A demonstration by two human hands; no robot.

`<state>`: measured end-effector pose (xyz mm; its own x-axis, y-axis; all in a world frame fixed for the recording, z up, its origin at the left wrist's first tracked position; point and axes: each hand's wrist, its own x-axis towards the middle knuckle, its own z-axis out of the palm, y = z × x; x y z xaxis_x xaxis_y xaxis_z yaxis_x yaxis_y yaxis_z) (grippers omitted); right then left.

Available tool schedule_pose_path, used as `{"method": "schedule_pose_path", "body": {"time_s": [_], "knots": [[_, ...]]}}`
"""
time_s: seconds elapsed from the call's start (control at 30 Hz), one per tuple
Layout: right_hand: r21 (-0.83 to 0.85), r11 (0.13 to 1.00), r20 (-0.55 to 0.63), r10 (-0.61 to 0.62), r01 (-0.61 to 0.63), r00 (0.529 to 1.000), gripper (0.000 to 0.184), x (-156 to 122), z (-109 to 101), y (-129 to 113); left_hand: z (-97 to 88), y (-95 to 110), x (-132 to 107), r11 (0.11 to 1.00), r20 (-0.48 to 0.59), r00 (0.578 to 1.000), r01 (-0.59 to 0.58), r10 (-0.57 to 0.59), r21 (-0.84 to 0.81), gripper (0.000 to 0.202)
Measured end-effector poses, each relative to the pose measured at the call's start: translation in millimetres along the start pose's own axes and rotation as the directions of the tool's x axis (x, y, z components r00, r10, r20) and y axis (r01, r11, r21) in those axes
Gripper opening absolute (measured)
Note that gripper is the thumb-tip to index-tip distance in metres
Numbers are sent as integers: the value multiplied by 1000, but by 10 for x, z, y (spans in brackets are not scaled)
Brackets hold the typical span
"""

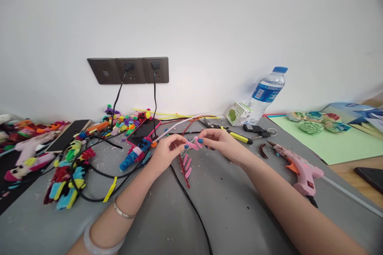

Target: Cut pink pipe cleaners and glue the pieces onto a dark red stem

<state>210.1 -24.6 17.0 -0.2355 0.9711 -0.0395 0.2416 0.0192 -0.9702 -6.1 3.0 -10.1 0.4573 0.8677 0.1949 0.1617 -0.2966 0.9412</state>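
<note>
Between my two hands, over the middle of the grey table, is a bent pink pipe cleaner (193, 145). My left hand (170, 152) pinches its left end between thumb and fingers. On the other side my right hand (220, 143) grips the right end with the fingertips. Just below my hands lie several short pink pipe cleaner pieces (188, 164) next to a red tinsel stem (183, 171). A blue pipe cleaner figure (136, 155) rests left of my left hand, near a phone with a pink edge (143, 130).
A pink glue gun (302, 169) lies right of my right arm. Pliers (239, 136), a key fob (255, 129), a small box (237, 113) and a water bottle (266, 95) are behind. Black cables (191, 203) cross the table. Colourful pipe cleaner figures (67, 179) crowd the left.
</note>
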Motion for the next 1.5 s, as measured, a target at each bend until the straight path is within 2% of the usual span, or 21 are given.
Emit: {"method": "schedule_pose_path", "body": {"time_s": [0.2, 0.73, 1.5], "knots": [[-22, 999, 10, 32, -32, 999, 29, -18, -2, -29, -1, -22, -5, 1000, 36, 999, -7, 8, -24, 21], [1, 1000, 51, -16, 16, 999, 32, -25, 62, -38, 0, -26, -6, 994, 79, 997, 15, -7, -109, 26], [29, 999, 66, -36, 34, 997, 35, -34, 147, -53, 7, -9, -25, 997, 20, 1000, 9, -7, -76, 25]]}}
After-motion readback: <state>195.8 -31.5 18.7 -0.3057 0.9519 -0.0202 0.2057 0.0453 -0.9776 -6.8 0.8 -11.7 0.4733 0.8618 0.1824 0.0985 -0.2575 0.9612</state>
